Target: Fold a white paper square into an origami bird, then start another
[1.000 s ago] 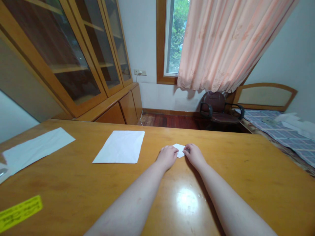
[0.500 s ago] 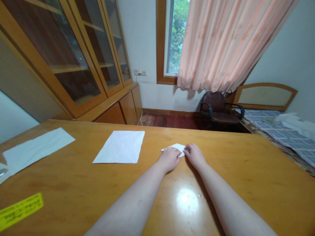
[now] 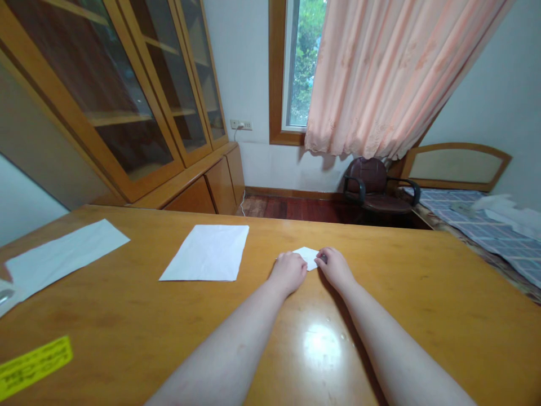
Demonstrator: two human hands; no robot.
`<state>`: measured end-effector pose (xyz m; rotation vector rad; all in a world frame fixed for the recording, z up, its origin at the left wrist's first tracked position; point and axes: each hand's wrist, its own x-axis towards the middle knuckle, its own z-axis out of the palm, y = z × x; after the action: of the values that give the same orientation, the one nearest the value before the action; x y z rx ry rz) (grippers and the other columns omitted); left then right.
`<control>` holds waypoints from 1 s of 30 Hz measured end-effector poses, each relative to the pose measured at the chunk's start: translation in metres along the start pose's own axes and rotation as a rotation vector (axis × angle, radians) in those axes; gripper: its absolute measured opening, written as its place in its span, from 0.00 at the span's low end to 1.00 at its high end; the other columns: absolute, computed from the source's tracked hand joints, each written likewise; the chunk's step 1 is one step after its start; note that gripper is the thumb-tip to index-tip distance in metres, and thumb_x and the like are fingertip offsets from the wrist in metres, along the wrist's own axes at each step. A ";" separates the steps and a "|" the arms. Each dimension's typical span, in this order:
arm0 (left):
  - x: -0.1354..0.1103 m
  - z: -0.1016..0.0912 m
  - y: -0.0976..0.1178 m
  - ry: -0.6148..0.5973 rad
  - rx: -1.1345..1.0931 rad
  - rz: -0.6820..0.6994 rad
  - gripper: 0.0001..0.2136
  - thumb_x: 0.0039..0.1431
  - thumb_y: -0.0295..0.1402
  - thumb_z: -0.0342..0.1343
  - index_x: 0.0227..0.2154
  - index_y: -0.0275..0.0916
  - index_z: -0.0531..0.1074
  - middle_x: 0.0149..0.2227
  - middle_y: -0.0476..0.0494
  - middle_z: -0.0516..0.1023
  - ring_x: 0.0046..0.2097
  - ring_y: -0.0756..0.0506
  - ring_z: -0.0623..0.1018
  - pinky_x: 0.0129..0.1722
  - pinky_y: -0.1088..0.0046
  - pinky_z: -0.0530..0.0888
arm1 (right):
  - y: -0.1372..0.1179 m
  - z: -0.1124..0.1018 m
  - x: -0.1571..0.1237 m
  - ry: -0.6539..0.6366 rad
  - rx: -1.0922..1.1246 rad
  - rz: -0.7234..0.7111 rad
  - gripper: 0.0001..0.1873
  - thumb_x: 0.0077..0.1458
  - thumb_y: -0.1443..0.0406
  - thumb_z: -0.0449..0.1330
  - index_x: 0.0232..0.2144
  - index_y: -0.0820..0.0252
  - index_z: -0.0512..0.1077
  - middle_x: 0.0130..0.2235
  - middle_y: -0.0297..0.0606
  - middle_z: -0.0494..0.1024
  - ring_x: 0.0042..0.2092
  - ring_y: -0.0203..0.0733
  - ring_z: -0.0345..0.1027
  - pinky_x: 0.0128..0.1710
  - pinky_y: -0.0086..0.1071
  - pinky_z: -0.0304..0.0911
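A small folded piece of white paper [image 3: 307, 256] lies on the desk between my two hands. My left hand [image 3: 289, 269] covers its left part, with the fingers curled down and closed on that side. At the paper's right corner is my right hand [image 3: 333, 264], its thumb and fingers pinched on the edge. A faint crease line shows across the middle of the paper. The fingertips of both hands are partly hidden.
A larger white sheet [image 3: 207, 254] lies to the left on the wooden desk [image 3: 139, 327]. Farther left are a long white strip of paper [image 3: 67, 256] and a yellow label [image 3: 36, 366]. Beyond the desk stand a glass-door cabinet [image 3: 177, 152] and a brown armchair [image 3: 372, 183].
My left hand has slid slightly left along the folded paper and its fingers have curled in, baring more of the middle. My right hand stays at the right corner.
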<state>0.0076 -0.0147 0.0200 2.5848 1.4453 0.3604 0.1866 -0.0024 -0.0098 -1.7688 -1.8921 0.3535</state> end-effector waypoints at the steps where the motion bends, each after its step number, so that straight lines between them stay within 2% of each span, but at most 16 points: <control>1: 0.000 0.000 0.000 0.004 0.009 -0.012 0.15 0.61 0.34 0.45 0.34 0.40 0.77 0.38 0.40 0.77 0.41 0.42 0.73 0.43 0.64 0.67 | 0.000 0.000 0.000 -0.001 -0.001 0.001 0.03 0.50 0.66 0.58 0.29 0.60 0.71 0.35 0.40 0.74 0.40 0.41 0.66 0.42 0.32 0.56; 7: 0.000 -0.002 -0.002 0.023 0.028 -0.101 0.16 0.61 0.36 0.45 0.33 0.39 0.78 0.35 0.39 0.77 0.40 0.42 0.73 0.42 0.63 0.67 | -0.001 0.000 0.000 0.006 -0.009 -0.001 0.04 0.50 0.65 0.58 0.29 0.60 0.71 0.35 0.39 0.74 0.40 0.41 0.65 0.41 0.31 0.56; 13: 0.000 -0.003 -0.002 0.022 0.025 -0.117 0.16 0.60 0.37 0.45 0.33 0.39 0.79 0.35 0.38 0.77 0.40 0.42 0.73 0.42 0.63 0.67 | -0.001 -0.001 -0.001 0.003 -0.006 -0.006 0.08 0.48 0.60 0.61 0.29 0.59 0.71 0.34 0.39 0.73 0.38 0.41 0.65 0.39 0.31 0.56; 30: 0.000 -0.009 0.000 -0.003 0.062 -0.213 0.19 0.61 0.40 0.42 0.34 0.38 0.78 0.35 0.37 0.79 0.39 0.41 0.75 0.41 0.64 0.68 | 0.001 -0.001 0.000 -0.012 -0.004 0.000 0.03 0.50 0.66 0.59 0.30 0.59 0.71 0.36 0.39 0.74 0.40 0.41 0.66 0.42 0.32 0.56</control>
<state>0.0053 -0.0147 0.0284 2.4428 1.7364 0.2865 0.1882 -0.0021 -0.0098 -1.7736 -1.9026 0.3613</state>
